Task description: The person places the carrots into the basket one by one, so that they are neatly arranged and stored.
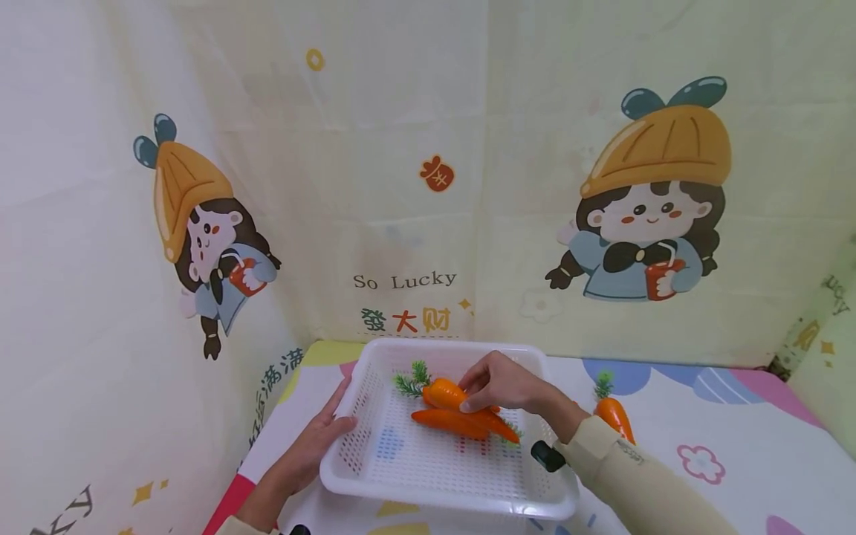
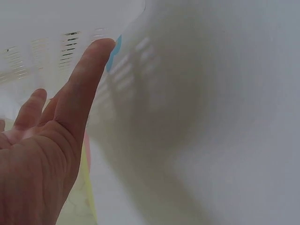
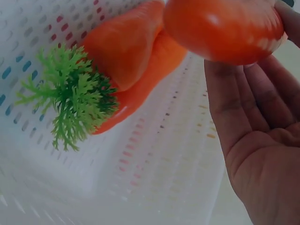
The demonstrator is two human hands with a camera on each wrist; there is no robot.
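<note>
A white perforated plastic basket (image 1: 428, 479) stands on the table in the head view, holding several orange carrots with leafy green tops. My right hand (image 1: 498, 383) reaches over the basket and pinches a carrot (image 3: 220, 28) between thumb and fingers. Beneath it, another carrot (image 1: 451, 423) lies on the basket floor; its green top (image 3: 70, 96) shows at left in the right wrist view. At the basket's left side is my left hand (image 1: 317, 438), with straight fingers against the wall. The left wrist view shows its extended finger (image 2: 86, 79) beside the slotted wall.
One more carrot (image 1: 614, 418) lies on the table to the right of the basket, near my right forearm. A patterned cloth (image 1: 702, 431) covers the table. Behind and at the left hang printed cloth walls (image 1: 521, 74).
</note>
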